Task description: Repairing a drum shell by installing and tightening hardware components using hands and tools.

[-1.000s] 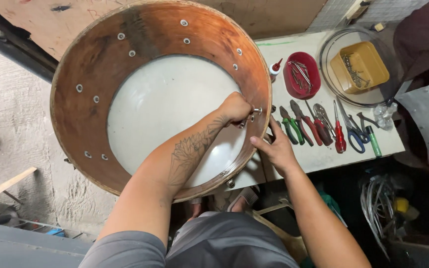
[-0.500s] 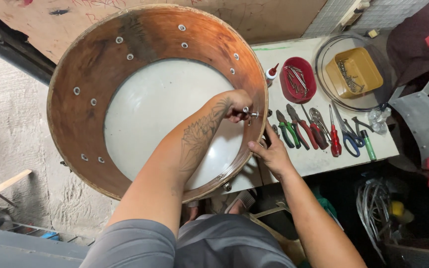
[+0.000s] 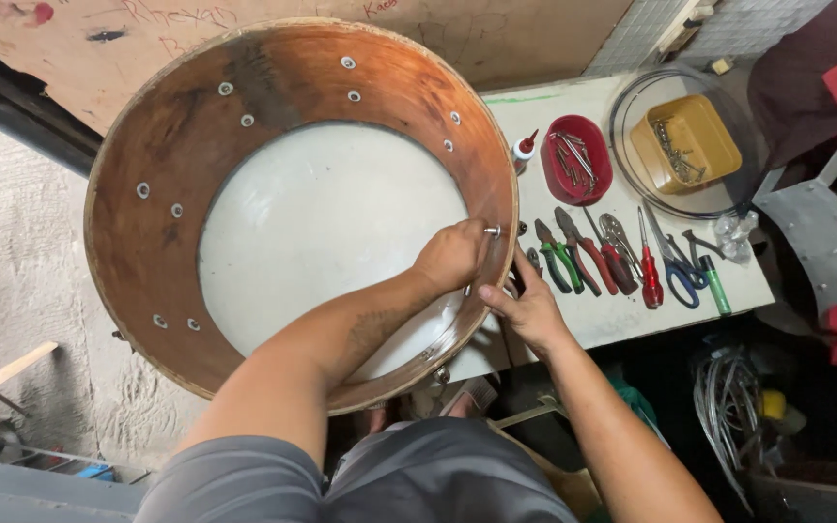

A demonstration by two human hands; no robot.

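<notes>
While the wooden drum shell stands on its white head beside the desk, the left hand reaches inside, fingers closed on a small metal bolt at the right wall. Just outside that wall, the right hand presses the shell with loosely spread fingers, holding nothing visible. Pliers lie further right.

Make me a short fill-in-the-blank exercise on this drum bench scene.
1. The left hand works inside the wooden drum shell, while the right hand rests on its ____ side.
2. The small oval tray holding metal hardware is ____ in colour.
3. The square container inside the clear round lid is ____.

Missing words: outer; red; yellow
</notes>
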